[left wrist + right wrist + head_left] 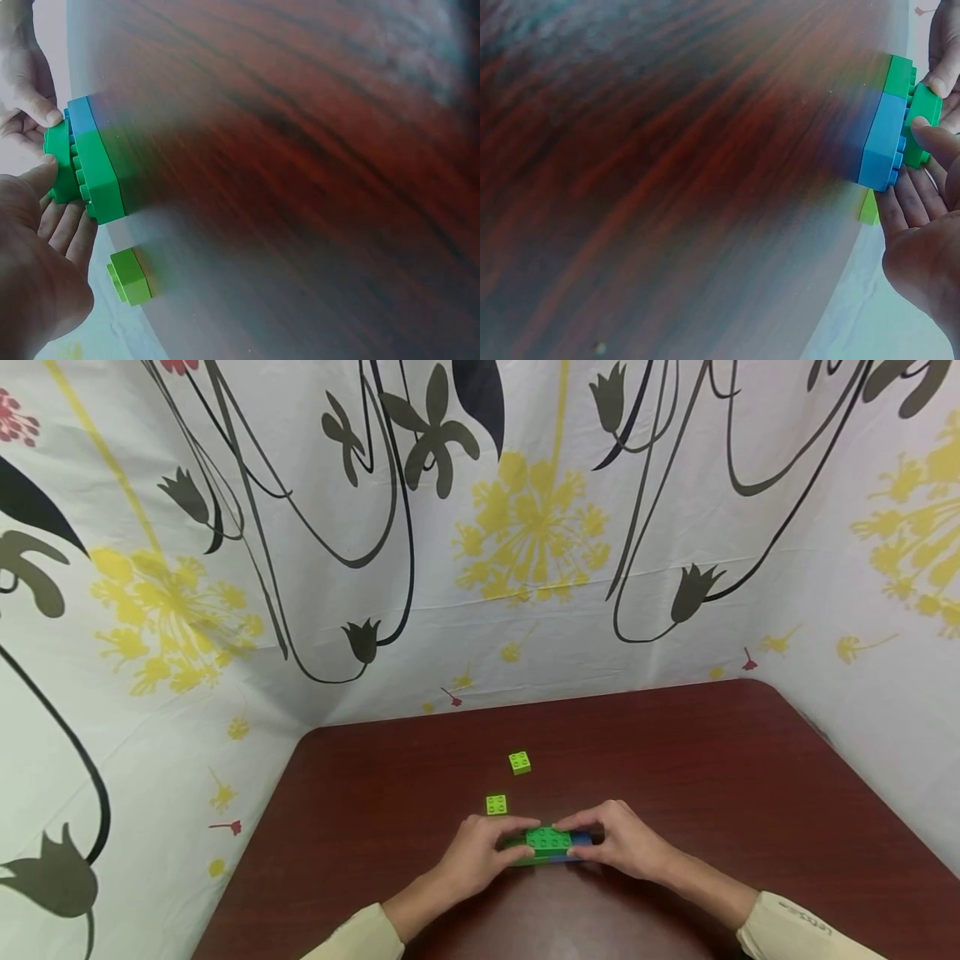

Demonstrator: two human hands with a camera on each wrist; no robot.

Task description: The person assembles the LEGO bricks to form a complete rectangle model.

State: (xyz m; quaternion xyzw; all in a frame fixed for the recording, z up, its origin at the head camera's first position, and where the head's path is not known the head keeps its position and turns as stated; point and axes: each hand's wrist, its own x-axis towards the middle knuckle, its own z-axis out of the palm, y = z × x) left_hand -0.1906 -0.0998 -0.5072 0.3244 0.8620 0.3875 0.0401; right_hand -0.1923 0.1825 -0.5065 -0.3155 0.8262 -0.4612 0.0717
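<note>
Both hands meet over a small row of toy building bricks near the table's front. A green brick with studs on top is pinched at its left end by my left hand and at its right end by my right hand. Under it, a blue brick and another green brick lie end to end on the table. The upper brick spans their joint, and studs of the lower bricks show in the gap beneath it in both wrist views.
Two lime-green square bricks stand behind the hands, a nearer one just past the left fingers and a farther one. The dark red-brown table ends at a flower-patterned white cloth at the back and sides.
</note>
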